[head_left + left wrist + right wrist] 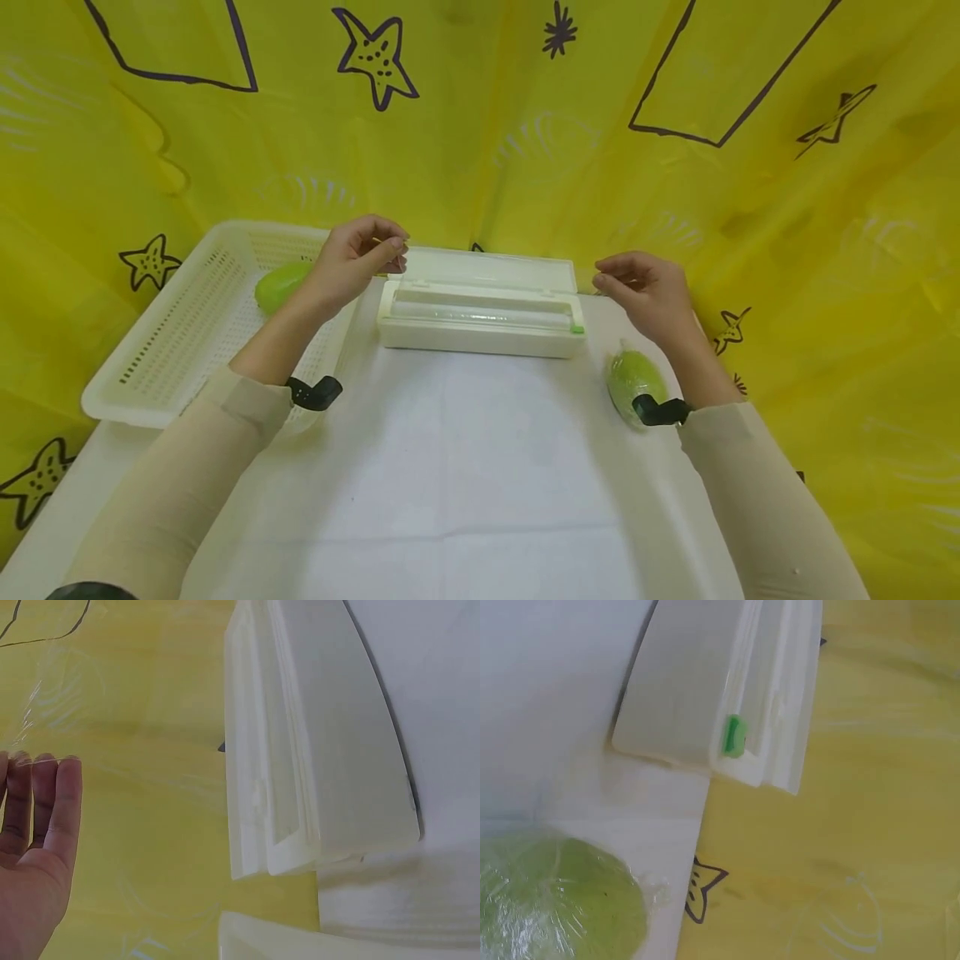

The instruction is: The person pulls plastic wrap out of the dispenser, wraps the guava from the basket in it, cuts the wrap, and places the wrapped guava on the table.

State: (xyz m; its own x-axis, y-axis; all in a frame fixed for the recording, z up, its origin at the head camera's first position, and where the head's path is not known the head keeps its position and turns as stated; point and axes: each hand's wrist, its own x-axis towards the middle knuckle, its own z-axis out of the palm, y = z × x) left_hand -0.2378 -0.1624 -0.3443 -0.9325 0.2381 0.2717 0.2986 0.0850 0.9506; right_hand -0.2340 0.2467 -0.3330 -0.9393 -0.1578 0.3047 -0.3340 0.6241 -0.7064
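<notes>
Above the left end of a white cling film dispenser, my left hand pinches the edge of clear cling film. The left wrist view shows its fingers bent at that edge. My right hand is raised beyond the dispenser's right end, thumb and fingertips together at what looks like the film's other side; the sheet between the hands is barely visible. The dispenser's lid stands open behind a film roll, with a green slider at the right end. The right wrist view does not show the right hand.
A white perforated basket at the left holds a green mango-like fruit. Another green fruit, wrapped in film, lies under my right wrist. White cloth covers the table, and a yellow patterned curtain hangs close behind.
</notes>
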